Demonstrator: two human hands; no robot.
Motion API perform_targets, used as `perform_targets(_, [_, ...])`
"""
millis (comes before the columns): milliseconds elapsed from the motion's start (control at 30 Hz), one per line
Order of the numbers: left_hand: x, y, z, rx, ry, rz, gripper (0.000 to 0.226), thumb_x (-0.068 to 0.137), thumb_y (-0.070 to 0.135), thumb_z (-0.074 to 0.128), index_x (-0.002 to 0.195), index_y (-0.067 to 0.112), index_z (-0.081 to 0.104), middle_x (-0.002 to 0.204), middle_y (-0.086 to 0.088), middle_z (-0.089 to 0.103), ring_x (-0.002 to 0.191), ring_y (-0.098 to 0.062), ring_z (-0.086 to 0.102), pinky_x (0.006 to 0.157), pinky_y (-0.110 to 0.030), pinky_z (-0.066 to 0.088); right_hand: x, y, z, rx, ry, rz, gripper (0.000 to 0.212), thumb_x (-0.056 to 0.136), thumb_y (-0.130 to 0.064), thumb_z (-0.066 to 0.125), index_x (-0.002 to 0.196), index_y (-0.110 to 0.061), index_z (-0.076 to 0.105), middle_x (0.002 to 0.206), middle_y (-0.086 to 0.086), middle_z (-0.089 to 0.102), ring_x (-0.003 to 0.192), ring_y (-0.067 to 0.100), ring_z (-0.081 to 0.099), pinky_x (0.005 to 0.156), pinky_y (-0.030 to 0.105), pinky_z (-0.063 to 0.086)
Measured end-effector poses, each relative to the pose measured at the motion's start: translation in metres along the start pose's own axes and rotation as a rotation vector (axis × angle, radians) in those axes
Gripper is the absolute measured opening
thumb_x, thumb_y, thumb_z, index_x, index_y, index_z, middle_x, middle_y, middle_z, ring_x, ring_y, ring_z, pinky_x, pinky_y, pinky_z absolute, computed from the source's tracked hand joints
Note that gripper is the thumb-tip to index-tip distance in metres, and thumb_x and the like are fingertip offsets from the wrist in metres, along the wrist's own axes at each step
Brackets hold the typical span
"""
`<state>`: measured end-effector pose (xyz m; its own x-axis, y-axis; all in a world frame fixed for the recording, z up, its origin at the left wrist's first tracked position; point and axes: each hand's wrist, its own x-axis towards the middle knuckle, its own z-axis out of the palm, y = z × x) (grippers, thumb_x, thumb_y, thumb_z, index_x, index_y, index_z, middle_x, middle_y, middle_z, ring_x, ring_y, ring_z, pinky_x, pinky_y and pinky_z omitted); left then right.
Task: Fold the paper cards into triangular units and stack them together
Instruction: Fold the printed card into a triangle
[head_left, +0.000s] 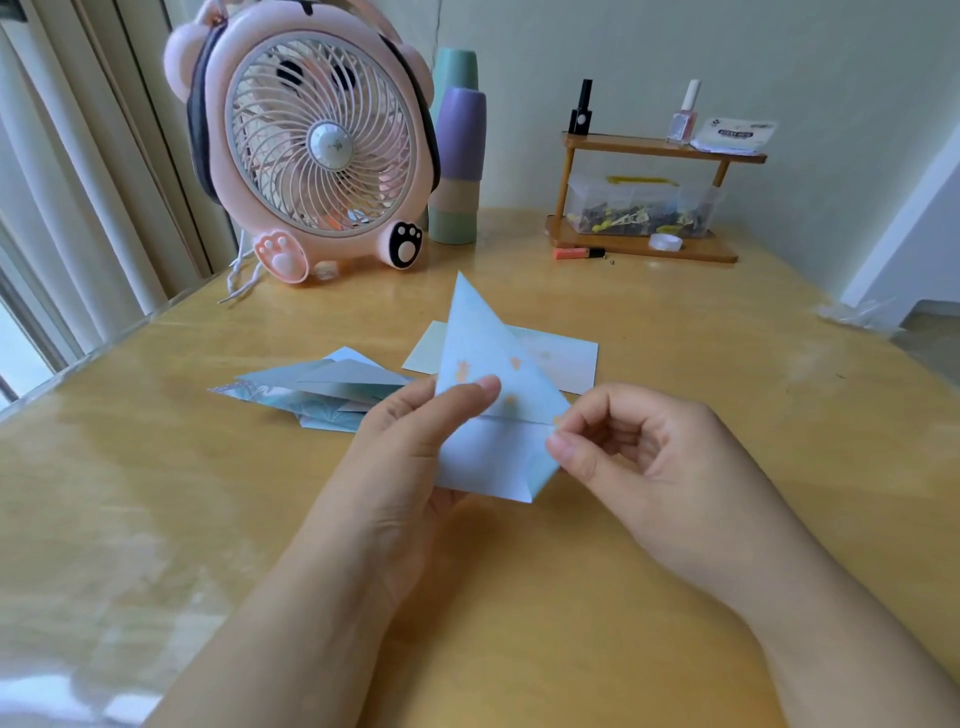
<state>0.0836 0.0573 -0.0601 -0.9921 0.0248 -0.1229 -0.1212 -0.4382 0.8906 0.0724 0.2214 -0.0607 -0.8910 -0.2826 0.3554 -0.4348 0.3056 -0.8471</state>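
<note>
A pale blue paper card (485, 353) with small orange marks is partly folded into a pointed triangle and lifted above the table. My left hand (410, 441) holds it from the left, thumb pressed on its front face. My right hand (639, 457) pinches its lower right corner between thumb and forefinger. To the left, a pile of folded blue triangular units (317, 387) lies on the wooden table (675, 332). Behind the held card a flat unfolded card (558, 361) lies on the table.
A pink bear-shaped desk fan (317, 140) stands at the back left beside stacked pastel cups (457, 156). A small wooden shelf (649, 202) with bottles and a clear box stands at the back right, with a tape roll (666, 241) and an orange pen (576, 253) by it.
</note>
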Motion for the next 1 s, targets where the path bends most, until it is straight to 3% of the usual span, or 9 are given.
perform_targets(167, [-0.001,-0.002,-0.002,0.003,-0.037,-0.005,0.032,0.071,0.020,0.067,0.098,0.002,0.072,0.100,-0.014,0.073,0.089,-0.026,0.070,0.080,-0.035,0.055,0.003,-0.005,0.003,0.176,0.123,-0.013,0.013,0.080,-0.026,0.071,0.077,-0.017,0.062,0.066,-0.006,0.067,0.062,0.005,0.062,0.062,0.016,0.047])
perform_targets(267, [-0.001,-0.004,-0.002,-0.029,-0.080,-0.001,0.036,0.074,0.015,0.067,0.106,-0.002,0.069,0.106,-0.017,0.071,0.103,-0.034,0.066,0.094,-0.043,0.051,0.003,-0.007,0.003,0.253,0.163,0.017,0.011,0.083,-0.018,0.062,0.092,-0.016,0.057,0.064,-0.003,0.068,0.058,0.005,0.061,0.059,0.017,0.048])
perform_targets(533, [-0.002,-0.003,0.002,-0.071,-0.131,0.082,0.025,0.066,-0.001,0.068,0.090,0.003,0.073,0.095,-0.013,0.074,0.081,-0.019,0.072,0.067,-0.025,0.057,0.003,-0.009,0.004,0.261,0.210,0.022,0.016,0.087,-0.010,0.061,0.097,-0.021,0.055,0.066,0.002,0.068,0.054,0.006,0.059,0.058,0.016,0.048])
perform_targets(767, [-0.002,-0.004,-0.001,-0.048,-0.156,0.077,0.027,0.075,0.007,0.060,0.099,0.002,0.071,0.099,-0.012,0.074,0.086,-0.020,0.071,0.075,-0.028,0.058,0.003,-0.011,0.004,0.263,0.216,0.012,0.014,0.086,-0.008,0.061,0.095,-0.017,0.057,0.062,-0.002,0.067,0.052,0.004,0.058,0.056,0.013,0.046])
perform_targets(1000, [-0.004,-0.006,-0.002,0.016,-0.175,0.152,0.022,0.090,0.000,0.054,0.100,0.005,0.072,0.100,-0.010,0.074,0.092,-0.021,0.071,0.081,-0.030,0.057,0.004,-0.009,0.003,0.260,0.228,0.029,0.012,0.085,-0.010,0.061,0.094,-0.016,0.058,0.063,0.000,0.068,0.052,0.005,0.058,0.056,0.013,0.047])
